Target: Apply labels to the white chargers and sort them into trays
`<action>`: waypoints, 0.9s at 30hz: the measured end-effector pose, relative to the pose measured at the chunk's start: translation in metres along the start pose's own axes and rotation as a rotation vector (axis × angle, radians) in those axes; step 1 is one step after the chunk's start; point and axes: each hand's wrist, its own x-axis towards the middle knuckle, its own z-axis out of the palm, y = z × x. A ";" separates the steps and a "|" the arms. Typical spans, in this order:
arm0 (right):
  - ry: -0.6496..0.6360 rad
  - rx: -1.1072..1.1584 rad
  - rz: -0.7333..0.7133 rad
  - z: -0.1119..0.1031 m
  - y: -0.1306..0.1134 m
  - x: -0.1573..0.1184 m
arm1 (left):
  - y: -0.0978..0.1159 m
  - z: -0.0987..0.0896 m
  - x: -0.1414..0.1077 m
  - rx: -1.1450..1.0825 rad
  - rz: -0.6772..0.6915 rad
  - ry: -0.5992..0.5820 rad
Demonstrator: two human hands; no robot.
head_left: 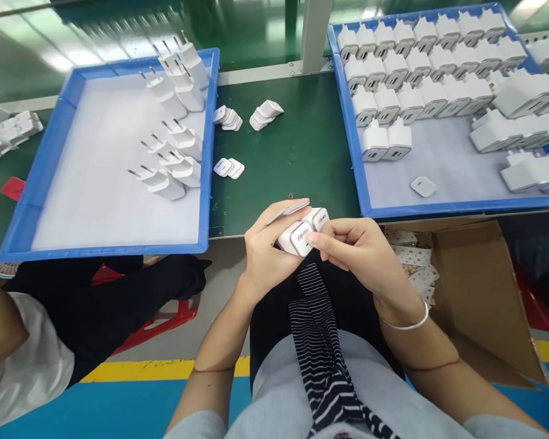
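Two white plug chargers (296,238) lie side by side in my left hand (266,247), their printed end faces turned to the right. Thin white cover plates (289,210) are pinched between the fingers of that same hand. My right hand (357,247) is closed, its thumb pressed against the end face of the nearer charger and its other fingers curled beside the farther charger (319,217). Whether the right fingers also hold a small part is hidden. Just past my hands, on the green bench, small white cover plates (229,167) lie in overlapping stacks.
At left, a blue-rimmed tray (210,152) bears several upright chargers with pins. At right, another blue tray (357,164) carries rows of chargers and a loose plate (423,186). A cardboard box (480,292) stands below the bench. Someone sits at left, a knee (165,283) showing.
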 end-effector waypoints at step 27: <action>0.306 0.061 -0.646 -0.018 0.026 -0.009 | 0.022 -0.049 0.047 0.458 0.086 -0.128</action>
